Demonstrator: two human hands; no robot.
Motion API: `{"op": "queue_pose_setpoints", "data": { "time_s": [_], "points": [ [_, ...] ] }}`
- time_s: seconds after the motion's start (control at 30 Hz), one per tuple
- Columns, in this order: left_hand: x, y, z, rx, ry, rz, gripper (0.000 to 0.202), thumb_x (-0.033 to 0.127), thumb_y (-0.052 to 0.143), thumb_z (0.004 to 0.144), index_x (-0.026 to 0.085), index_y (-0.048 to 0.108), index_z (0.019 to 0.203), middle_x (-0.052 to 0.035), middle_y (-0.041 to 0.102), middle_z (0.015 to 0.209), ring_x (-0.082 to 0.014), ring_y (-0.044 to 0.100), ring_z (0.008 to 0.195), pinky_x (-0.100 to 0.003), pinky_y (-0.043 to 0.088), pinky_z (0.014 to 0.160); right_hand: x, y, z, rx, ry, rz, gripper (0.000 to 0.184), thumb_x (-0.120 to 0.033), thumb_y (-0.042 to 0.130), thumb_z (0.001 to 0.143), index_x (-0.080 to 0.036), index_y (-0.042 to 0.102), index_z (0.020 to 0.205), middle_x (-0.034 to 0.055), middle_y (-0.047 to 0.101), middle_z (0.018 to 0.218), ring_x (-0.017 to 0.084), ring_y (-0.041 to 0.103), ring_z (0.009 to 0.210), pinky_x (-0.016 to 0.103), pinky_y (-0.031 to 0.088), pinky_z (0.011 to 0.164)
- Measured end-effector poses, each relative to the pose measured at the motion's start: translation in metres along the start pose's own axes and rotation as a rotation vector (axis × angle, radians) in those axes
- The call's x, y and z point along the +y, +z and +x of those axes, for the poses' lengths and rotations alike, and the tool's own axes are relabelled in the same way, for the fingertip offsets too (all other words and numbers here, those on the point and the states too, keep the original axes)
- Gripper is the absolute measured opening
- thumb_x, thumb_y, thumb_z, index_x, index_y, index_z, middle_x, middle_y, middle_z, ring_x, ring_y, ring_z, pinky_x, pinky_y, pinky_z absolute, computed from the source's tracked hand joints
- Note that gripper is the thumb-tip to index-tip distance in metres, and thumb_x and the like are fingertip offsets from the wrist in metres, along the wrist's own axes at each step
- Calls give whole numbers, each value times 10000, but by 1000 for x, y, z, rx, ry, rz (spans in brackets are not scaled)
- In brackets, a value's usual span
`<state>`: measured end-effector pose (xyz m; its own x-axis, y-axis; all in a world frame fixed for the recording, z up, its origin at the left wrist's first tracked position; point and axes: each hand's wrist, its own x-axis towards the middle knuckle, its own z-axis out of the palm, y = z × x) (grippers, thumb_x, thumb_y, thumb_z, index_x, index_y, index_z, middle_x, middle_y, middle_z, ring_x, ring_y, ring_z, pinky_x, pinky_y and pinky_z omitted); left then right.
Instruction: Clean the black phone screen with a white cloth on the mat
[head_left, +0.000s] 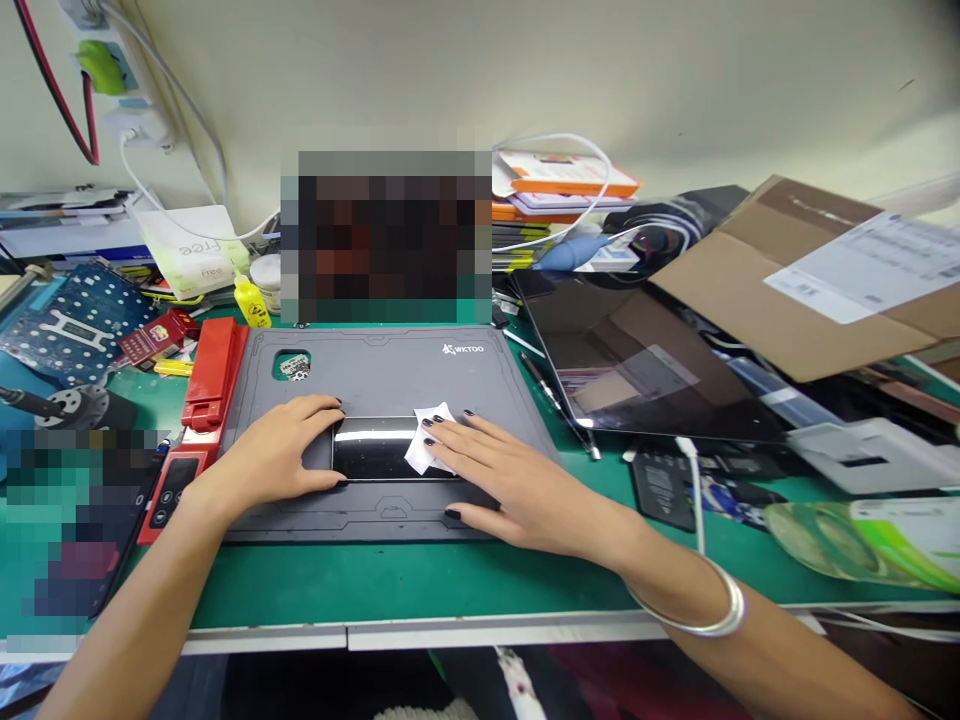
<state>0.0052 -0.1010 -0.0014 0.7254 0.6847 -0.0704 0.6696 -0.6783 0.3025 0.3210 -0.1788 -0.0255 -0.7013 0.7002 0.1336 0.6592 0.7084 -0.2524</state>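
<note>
A black glossy phone (373, 450) lies flat on a grey work mat (390, 375) in the middle of the green bench. My left hand (281, 455) grips the phone's left end, thumb on the near edge and fingers on the far edge. My right hand (499, 475) lies with its fingers stretched flat, pressing a small white wipe (426, 450) onto the phone's right part. A silver bangle (705, 605) circles my right wrist.
A red tool (210, 385) lies along the mat's left edge, with a yellow bottle (251, 300) behind it. A large dark screen panel (637, 365) and a cardboard box (795, 270) fill the right side. Tweezers (559, 405) lie right of the mat. Circuit boards and cables crowd the left.
</note>
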Motion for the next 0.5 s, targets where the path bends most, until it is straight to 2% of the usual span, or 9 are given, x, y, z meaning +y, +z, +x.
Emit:
{"op": "queue_pose_setpoints", "data": {
  "time_s": [0.17,0.5],
  "points": [
    [0,0,1,-2,-1,0,607,429,714,807,180,533,1330,-134,493,1454,-315,486,1317,-482,419,1111,0,0,0,10,-1,4,535,-294,577,932,-138,470,1433,144,409,1540,278,349,1444,553,302,1188],
    [1,-1,1,3,-5,0,610,441,716,806,190,534,1332,-126,490,1458,-312,491,1312,-470,414,1116,-1,-1,1,-6,21,-52,527,-311,573,923,-87,498,1394,182,413,1530,320,371,1429,578,308,1174]
  ]
}}
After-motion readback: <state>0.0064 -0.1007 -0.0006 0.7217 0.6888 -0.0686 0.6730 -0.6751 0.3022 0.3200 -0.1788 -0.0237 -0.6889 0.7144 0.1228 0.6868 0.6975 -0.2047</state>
